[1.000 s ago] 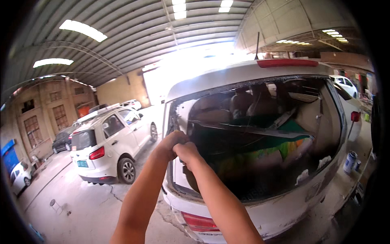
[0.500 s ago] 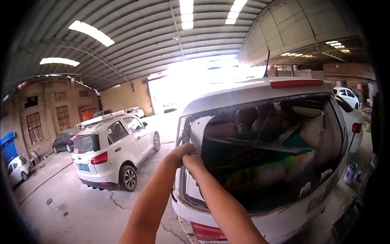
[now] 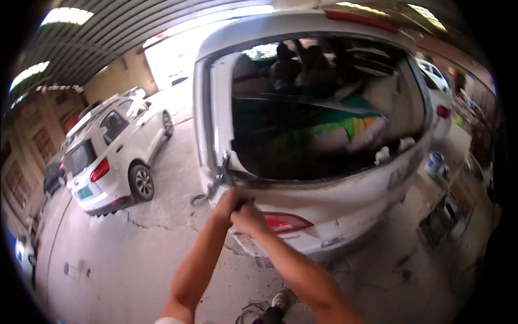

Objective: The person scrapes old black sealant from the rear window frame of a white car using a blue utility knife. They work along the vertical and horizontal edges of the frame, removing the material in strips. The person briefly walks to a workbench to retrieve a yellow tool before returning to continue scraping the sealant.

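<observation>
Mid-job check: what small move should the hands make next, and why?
Probably ease the left hand and right hand slightly up and left, clear of the red tail light: they look clenched together just below the lower left corner of the rear window, the right hand close beside that light in this view. Anything held is too blurred to identify.

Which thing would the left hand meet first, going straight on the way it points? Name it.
Probably the lower left corner of the rear window frame on the near white car; the left hand's depth is unclear.
</observation>
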